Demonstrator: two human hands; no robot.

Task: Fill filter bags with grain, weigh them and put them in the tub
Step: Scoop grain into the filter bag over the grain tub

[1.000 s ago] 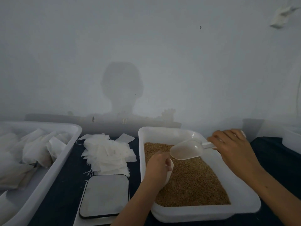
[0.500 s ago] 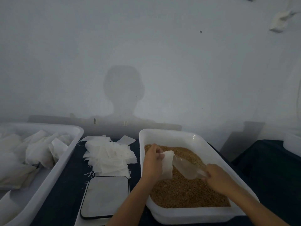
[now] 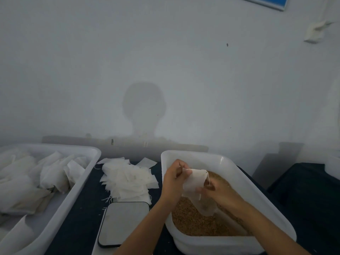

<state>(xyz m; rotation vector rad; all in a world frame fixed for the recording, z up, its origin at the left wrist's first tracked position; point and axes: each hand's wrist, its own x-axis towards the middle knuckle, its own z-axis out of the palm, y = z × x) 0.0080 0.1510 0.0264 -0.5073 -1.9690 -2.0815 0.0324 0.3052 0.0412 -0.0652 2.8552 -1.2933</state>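
Both hands, left hand (image 3: 173,183) and right hand (image 3: 219,190), gripped one filter bag (image 3: 195,183) over the grain tray (image 3: 230,162). Weighing remained outstanding; scale (image 3: 125,222) bare. Filled bags (image 3: 46,175) occupied the tub (image 3: 93,153).

White filter bag (image 3: 194,181), golden-brown grain (image 3: 193,223) in a white tray (image 3: 239,173), white tub (image 3: 60,196) of pale cream bags, white pile of empty bags (image 3: 127,179), grey shiny scale (image 3: 125,221), dark blue counter (image 3: 81,227), plain grey-white wall (image 3: 165,61)

Single head-worn view, forward and down, close over table (image 3: 82,227), facing wall (image 3: 165,61)
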